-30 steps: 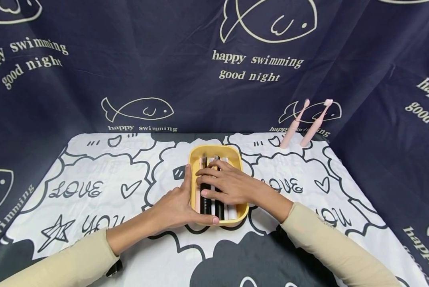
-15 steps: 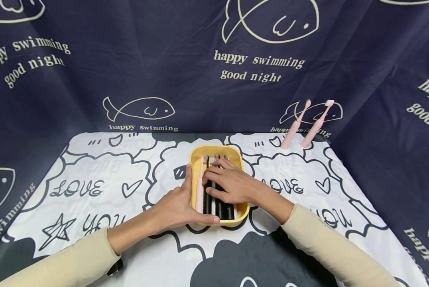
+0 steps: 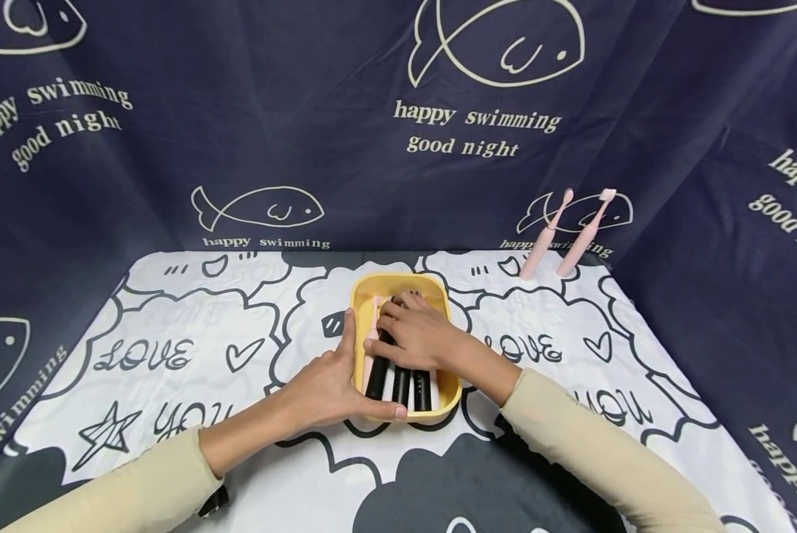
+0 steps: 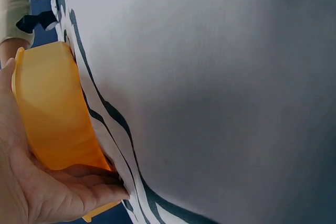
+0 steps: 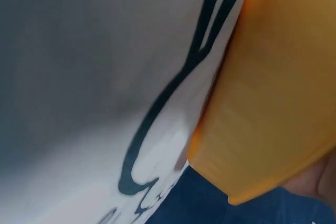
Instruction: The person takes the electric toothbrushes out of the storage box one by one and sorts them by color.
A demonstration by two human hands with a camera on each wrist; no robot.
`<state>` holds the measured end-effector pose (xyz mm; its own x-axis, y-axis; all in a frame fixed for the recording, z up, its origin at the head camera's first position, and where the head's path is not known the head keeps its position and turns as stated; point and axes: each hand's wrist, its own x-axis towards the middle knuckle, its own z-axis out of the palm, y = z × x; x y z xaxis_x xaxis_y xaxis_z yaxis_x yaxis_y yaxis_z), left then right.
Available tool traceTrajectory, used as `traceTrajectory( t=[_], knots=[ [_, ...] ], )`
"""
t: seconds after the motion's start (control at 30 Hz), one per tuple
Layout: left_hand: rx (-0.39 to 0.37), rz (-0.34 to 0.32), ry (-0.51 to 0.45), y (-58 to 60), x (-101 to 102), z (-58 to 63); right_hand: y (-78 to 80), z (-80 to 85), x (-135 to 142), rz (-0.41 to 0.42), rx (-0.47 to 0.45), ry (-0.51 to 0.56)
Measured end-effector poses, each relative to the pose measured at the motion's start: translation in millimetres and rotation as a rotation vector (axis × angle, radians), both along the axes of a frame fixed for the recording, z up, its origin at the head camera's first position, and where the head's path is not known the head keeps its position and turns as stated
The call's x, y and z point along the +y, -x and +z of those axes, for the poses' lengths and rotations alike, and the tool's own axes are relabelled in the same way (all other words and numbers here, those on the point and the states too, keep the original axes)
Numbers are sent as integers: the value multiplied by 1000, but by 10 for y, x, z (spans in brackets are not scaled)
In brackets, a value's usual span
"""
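Observation:
A yellow box (image 3: 455, 391) on the table holds several toothbrushes lying lengthwise. My left hand (image 3: 321, 383) grips its near left corner, thumb along the near rim and index finger up the left side; the left wrist view shows the fingers against the yellow wall. Inside the box, my right hand (image 3: 415, 333) has its curled fingers and thumb on a black toothbrush (image 3: 376, 377), tilted with its lower end leftward. Beside it lie two more black handles (image 3: 422, 391), with white strips between them. A pink toothbrush (image 3: 375, 314) is partly covered at the left wall. My right hand hides most brush heads.
Two pink electric toothbrushes stand upright at the table's back right, a left one (image 3: 544, 240) and a right one (image 3: 585, 238). A white cloth (image 3: 192, 318) with black drawings covers the table. Dark blue fabric (image 3: 358, 133) hangs behind and at both sides.
My right hand has shifted within the box, and the leftmost black toothbrush now tilts over the pink handle. A third black handle came into sight half a second ago. My left hand stays put.

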<state>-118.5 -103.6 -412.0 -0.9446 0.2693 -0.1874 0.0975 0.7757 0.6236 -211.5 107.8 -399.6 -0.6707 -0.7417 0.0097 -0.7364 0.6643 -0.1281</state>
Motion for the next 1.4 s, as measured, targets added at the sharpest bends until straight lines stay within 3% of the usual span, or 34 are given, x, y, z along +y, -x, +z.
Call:
traceTrajectory(
  t=[0.17,0.33,0.67,0.87,1.1,1.4],
  knots=[
    [7,0,5,0,10,2,54,-14,-10,25,-68,24],
    [25,1,16,6,7,19,98,28,14,68,-207,116],
    [31,-19,-37,12,-13,28,173,104,54,-29,-555,417],
    [28,-16,-49,8,-26,7,227,107,7,-48,-690,507],
    [35,-18,-132,-12,-32,-21,237,123,-95,-183,-715,565],
    [39,-12,-86,-15,-19,-20,252,182,-229,-406,-968,742]
  ],
)
